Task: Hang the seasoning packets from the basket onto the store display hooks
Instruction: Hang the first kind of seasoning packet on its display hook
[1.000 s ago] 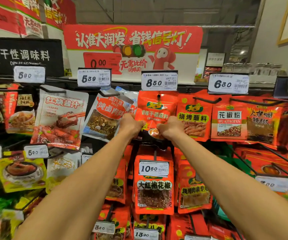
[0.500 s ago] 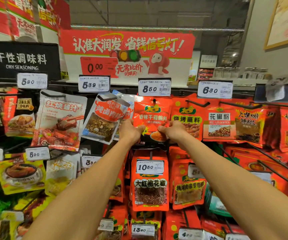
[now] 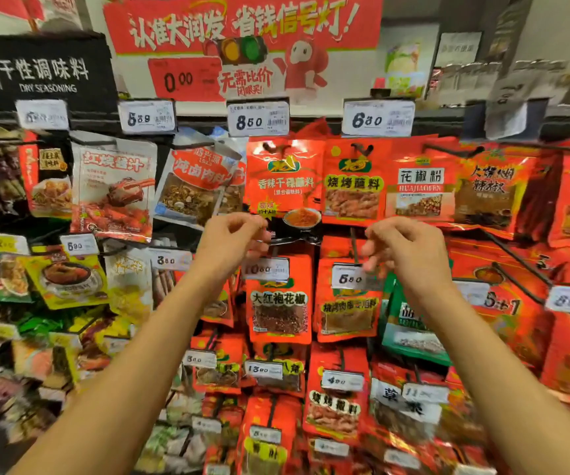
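Though motion-blurred, both hands (image 3: 318,245) loosely curled, empty, just below the hung red packet (image 3: 283,181).

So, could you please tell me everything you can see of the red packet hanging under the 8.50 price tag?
The glossy red seasoning packet hangs upright from a dark hook through its top, below the white 8.50 price tag. It carries a green logo, white Chinese lettering, a yellow starburst and a pictured bowl of red powder above a black bottom band. A similar red packet overlaps its right edge. Both hands sit just below; whether they touch it is unclear.
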The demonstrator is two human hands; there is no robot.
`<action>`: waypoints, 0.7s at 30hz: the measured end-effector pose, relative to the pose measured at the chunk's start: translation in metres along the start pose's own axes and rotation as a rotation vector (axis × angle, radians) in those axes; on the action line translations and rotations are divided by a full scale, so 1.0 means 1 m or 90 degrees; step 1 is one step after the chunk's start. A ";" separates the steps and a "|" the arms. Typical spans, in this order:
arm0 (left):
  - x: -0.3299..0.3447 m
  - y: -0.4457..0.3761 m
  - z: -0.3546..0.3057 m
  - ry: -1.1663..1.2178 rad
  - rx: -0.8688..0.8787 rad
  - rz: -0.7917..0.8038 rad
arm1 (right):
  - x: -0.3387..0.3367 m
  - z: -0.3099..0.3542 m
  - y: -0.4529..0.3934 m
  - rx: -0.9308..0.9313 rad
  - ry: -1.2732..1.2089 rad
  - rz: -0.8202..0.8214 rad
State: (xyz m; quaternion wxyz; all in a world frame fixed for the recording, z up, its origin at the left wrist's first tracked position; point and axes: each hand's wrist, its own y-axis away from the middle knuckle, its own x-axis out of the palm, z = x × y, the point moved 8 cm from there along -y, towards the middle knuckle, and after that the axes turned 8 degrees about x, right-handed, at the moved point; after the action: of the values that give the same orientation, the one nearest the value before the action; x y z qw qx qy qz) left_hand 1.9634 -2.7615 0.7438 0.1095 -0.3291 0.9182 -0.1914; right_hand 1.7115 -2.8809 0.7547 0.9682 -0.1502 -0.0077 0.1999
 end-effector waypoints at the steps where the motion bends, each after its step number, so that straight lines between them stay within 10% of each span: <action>1: 0.010 0.019 -0.001 0.022 0.002 0.002 | -0.011 -0.011 0.016 0.012 -0.021 0.019; 6: 0.068 0.128 0.048 0.069 -0.076 0.023 | -0.064 -0.135 0.088 0.219 -0.057 0.068; 21: 0.186 0.460 0.367 -0.016 -0.807 -0.019 | -0.194 -0.529 0.354 0.788 0.171 -0.020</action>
State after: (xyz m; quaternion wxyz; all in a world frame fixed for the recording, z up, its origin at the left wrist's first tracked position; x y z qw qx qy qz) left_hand 1.6833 -2.6572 0.2038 -0.0986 -0.3448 0.8472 0.3919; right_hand 1.4365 -2.7984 0.1546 0.8711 0.4140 0.2285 0.1326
